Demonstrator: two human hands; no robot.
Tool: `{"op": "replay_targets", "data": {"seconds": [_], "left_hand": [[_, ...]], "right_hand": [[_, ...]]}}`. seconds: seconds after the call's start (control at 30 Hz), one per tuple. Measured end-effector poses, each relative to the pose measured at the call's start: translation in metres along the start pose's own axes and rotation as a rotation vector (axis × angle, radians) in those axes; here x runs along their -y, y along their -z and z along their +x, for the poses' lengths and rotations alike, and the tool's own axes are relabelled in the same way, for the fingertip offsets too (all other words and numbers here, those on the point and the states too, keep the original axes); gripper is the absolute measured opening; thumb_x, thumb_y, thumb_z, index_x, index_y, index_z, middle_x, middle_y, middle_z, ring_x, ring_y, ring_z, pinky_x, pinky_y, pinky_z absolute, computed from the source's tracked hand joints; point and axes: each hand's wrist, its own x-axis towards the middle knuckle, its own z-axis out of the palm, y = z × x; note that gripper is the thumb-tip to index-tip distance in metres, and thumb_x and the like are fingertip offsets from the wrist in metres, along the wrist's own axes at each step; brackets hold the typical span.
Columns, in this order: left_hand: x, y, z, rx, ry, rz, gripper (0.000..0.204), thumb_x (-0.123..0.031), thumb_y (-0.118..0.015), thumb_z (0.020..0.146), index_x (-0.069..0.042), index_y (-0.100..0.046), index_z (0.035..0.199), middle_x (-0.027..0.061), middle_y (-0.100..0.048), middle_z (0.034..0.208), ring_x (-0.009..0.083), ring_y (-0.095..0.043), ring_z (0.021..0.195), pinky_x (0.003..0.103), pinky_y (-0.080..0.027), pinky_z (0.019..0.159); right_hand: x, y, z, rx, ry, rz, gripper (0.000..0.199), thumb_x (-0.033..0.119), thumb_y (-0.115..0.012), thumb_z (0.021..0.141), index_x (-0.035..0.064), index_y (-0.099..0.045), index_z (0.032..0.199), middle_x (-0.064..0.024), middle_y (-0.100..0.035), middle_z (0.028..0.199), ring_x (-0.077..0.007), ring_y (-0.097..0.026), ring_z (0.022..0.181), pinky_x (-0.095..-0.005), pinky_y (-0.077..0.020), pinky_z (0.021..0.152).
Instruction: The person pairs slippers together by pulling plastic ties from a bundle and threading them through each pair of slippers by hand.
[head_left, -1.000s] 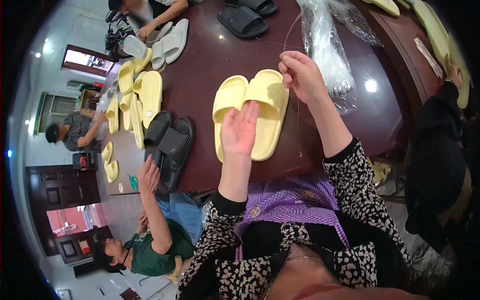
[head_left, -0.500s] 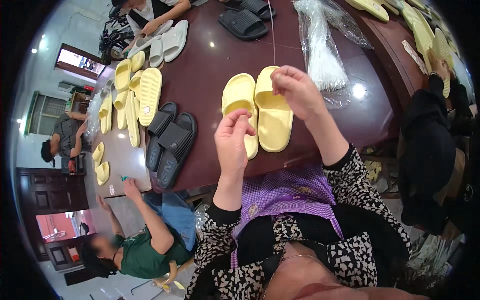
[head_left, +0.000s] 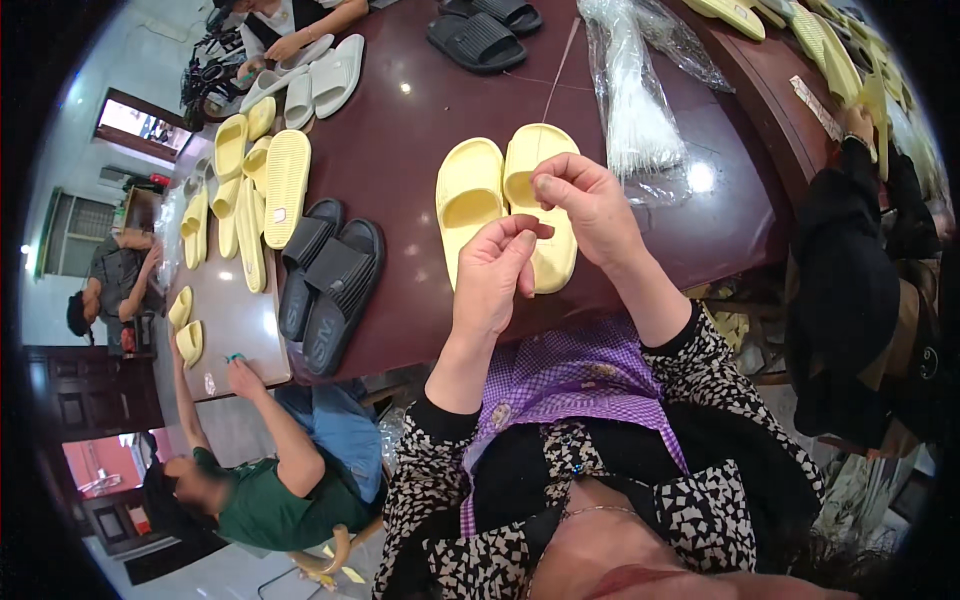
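A pair of yellow slide sandals lies side by side on the dark red table, the left slide (head_left: 470, 172) and the right slide (head_left: 556, 262) both with toes pointing away from me. My right hand (head_left: 590, 205) is over the right slide, thumb and forefinger pinched. A thin pale strand (head_left: 561, 75) runs from beyond the slides down toward those fingertips. Just left and nearer, my left hand (head_left: 492, 275) is closed in a pinch above the slides. Anything between its fingertips is too fine to make out. The hands are close but apart.
Black slides (head_left: 345, 285) lie left; more black slides (head_left: 478, 42) are at the far side. A plastic bag of white strands (head_left: 640, 110) lies far right. Yellow slides (head_left: 288, 185) and grey slides (head_left: 338, 75) are farther left. Co-workers sit left and right, one in a green shirt (head_left: 270, 500).
My hands have come closer together, the right one moving down and left, the left one shifting right. The strand now slants differently. The green-shirted person's arm reaches farther toward the small yellow slides.
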Motion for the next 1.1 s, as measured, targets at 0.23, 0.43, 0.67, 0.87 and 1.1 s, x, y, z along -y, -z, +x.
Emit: {"op": "replay_targets", "data": {"seconds": [0.23,0.43,0.67,0.87,1.1], "left_hand": [[0.002,0.004,-0.003,0.062,0.166,-0.22,0.012,-0.008,-0.052,0.091,0.002,-0.059,0.095,0.0071,-0.061,0.074,0.0039,-0.047,0.047,0.016,-0.037,0.043],[-0.001,0.01,-0.025,0.033,0.002,0.456,0.008,-0.004,-0.055,0.087,0.001,-0.059,0.092,0.0082,-0.06,0.072,0.0087,-0.049,0.047,0.022,-0.039,0.044],[-0.025,0.014,-0.051,0.152,-0.629,1.207,0.008,-0.001,-0.059,0.076,0.001,-0.055,0.084,0.0116,-0.053,0.078,0.0266,-0.057,0.068,0.035,-0.047,0.061],[-0.018,0.018,-0.065,0.357,-0.693,1.348,0.015,0.002,-0.058,0.071,-0.001,-0.053,0.084,0.011,-0.051,0.081,0.0269,-0.055,0.075,0.036,-0.046,0.066],[0.016,0.03,-0.056,0.437,-0.622,1.243,0.011,0.001,-0.058,0.073,-0.001,-0.051,0.082,0.012,-0.05,0.081,0.0294,-0.055,0.074,0.037,-0.046,0.065]], "right_hand": [[-0.003,-0.004,-0.005,-0.005,-0.02,-0.081,0.01,0.009,-0.059,0.085,0.0005,-0.06,0.089,-0.0014,-0.059,0.078,-0.0084,-0.052,0.07,-0.0218,-0.043,0.067],[0.003,0.011,-0.003,-0.028,-0.022,-0.049,0.008,0.01,-0.058,0.085,0.0019,-0.058,0.084,-0.0019,-0.057,0.075,-0.0076,-0.052,0.066,-0.0202,-0.0427,0.061],[-0.006,0.024,-0.025,0.0,-0.169,-0.203,0.009,0.009,-0.057,0.084,0.0034,-0.054,0.078,-0.0027,-0.057,0.069,-0.0073,-0.051,0.056,-0.0189,-0.041,0.051],[-0.026,0.043,-0.061,0.017,-0.46,-0.274,0.009,0.008,-0.057,0.082,0.0031,-0.053,0.076,-0.0041,-0.056,0.064,-0.0082,-0.049,0.047,-0.0199,-0.0388,0.043],[-0.033,0.056,-0.068,0.005,-0.625,-0.257,0.01,0.009,-0.058,0.081,0.0028,-0.053,0.075,-0.0059,-0.057,0.062,-0.0102,-0.05,0.043,-0.0217,-0.0395,0.039]]}}
